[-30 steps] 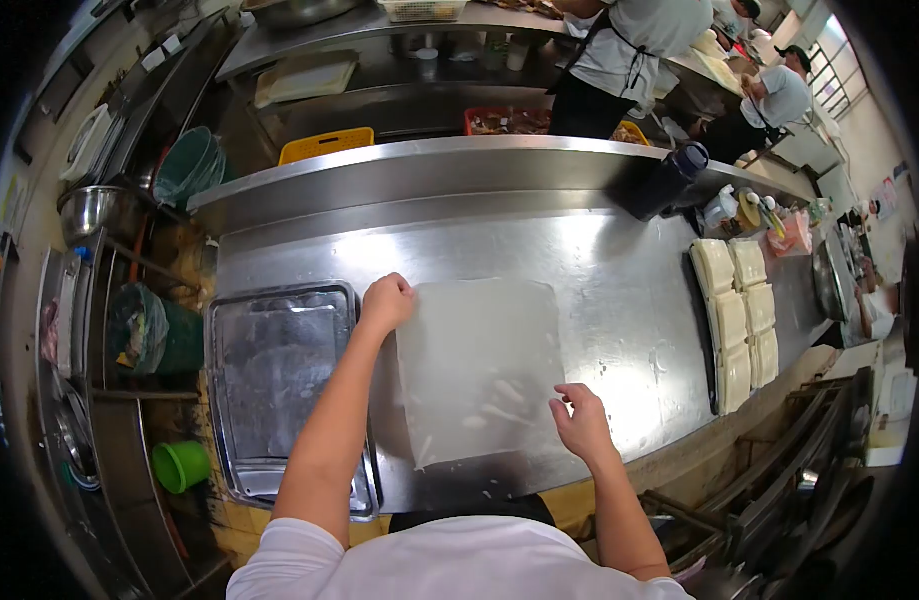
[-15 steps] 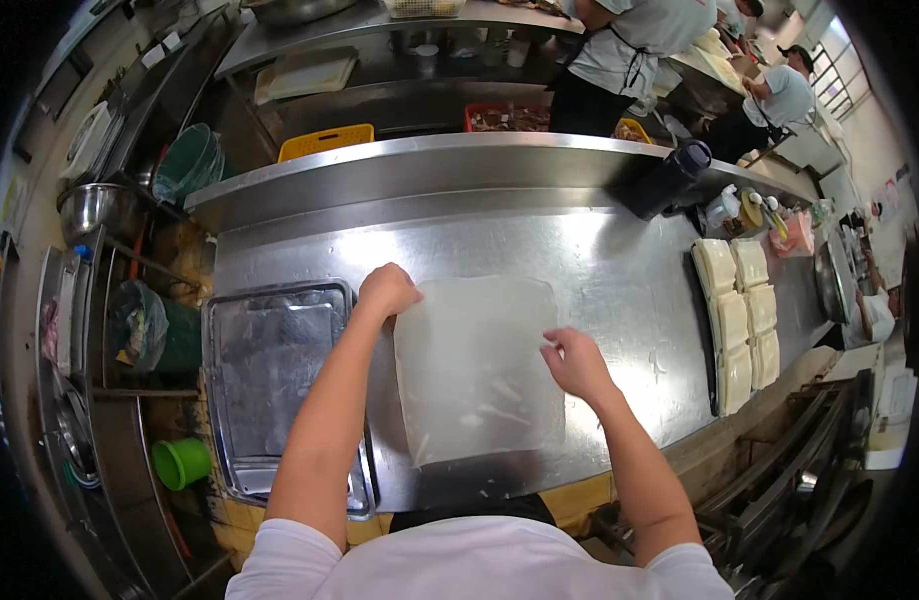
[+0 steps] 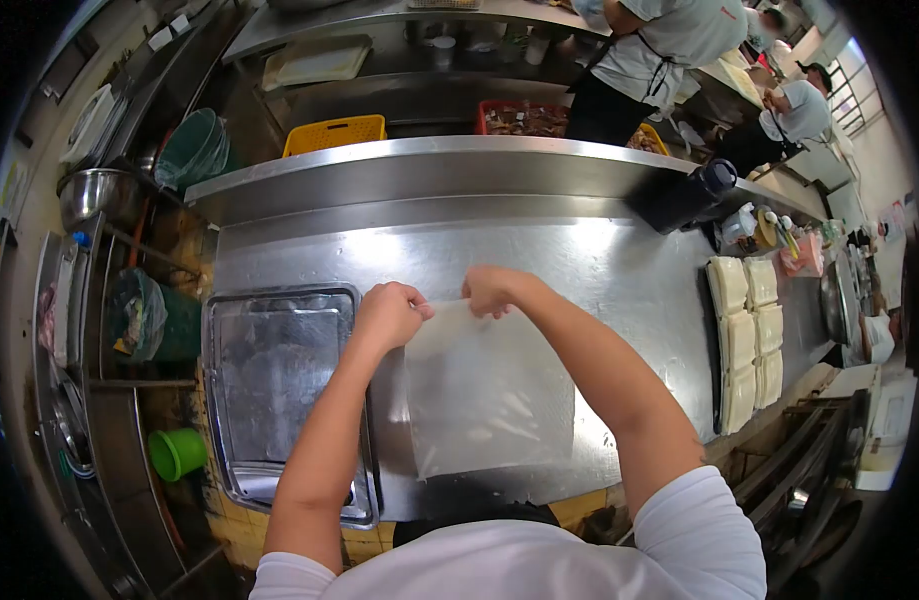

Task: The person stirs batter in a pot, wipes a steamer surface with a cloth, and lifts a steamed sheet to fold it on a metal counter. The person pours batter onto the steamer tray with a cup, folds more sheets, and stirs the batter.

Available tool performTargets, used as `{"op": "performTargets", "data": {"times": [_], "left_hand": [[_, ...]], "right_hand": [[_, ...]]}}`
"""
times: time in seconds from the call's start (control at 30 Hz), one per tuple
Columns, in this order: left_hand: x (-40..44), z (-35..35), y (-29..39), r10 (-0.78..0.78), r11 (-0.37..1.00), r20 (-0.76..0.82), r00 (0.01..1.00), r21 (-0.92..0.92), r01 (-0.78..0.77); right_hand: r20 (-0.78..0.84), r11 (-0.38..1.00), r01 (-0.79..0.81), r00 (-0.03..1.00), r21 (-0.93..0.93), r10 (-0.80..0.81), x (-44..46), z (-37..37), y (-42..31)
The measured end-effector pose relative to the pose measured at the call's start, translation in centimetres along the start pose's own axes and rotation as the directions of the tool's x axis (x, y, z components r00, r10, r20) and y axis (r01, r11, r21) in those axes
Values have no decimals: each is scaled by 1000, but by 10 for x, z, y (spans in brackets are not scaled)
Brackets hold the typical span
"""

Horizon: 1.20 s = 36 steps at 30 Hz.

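Note:
A thin, translucent white square sheet (image 3: 489, 395) lies on the steel counter in front of me. Pale streaks show on its lower half; whether they lie on it or under it I cannot tell. My left hand (image 3: 391, 312) pinches the sheet's far left corner. At the far edge, a little to the right of that corner, my right hand (image 3: 491, 292) has its fingers closed on the sheet. Its fingertips are partly hidden. Left of the sheet, beyond my left forearm, is a shallow metal tray (image 3: 279, 400) with a wet-looking surface.
White folded slabs in two rows (image 3: 744, 345) rest on a dark tray at the right. A dark cylindrical container (image 3: 684, 195) leans at the back ledge (image 3: 459, 150). A green bucket (image 3: 177, 454) is at lower left. Co-workers in white shirts (image 3: 669, 50) stand beyond the counter.
My right hand has moved from the sheet's right side up and left to its far edge, and its fingers have closed there. My left hand stays at the corner.

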<state>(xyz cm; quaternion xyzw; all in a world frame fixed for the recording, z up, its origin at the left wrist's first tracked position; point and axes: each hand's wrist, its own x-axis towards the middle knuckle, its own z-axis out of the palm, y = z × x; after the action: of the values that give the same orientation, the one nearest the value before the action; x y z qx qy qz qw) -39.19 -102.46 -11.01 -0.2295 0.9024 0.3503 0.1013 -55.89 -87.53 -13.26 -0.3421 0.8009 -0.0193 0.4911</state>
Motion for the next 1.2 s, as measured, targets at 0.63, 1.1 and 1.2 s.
{"op": "performTargets", "data": {"times": [0.63,1.1,1.2], "left_hand": [[28,21,-21,57,998,-7,998,2,-57],[-135,65,-62,473,873,-192,860,235,-427],[-160,73,-63,444,893,-196,874,179,-414]], "right_hand": [[-626,999,-12,779,-39,-15,-79,44,153],[-786,991,99,619,87,8,-179,209,146],[-745,995,52,667,90,32,-182,225,136]]}}
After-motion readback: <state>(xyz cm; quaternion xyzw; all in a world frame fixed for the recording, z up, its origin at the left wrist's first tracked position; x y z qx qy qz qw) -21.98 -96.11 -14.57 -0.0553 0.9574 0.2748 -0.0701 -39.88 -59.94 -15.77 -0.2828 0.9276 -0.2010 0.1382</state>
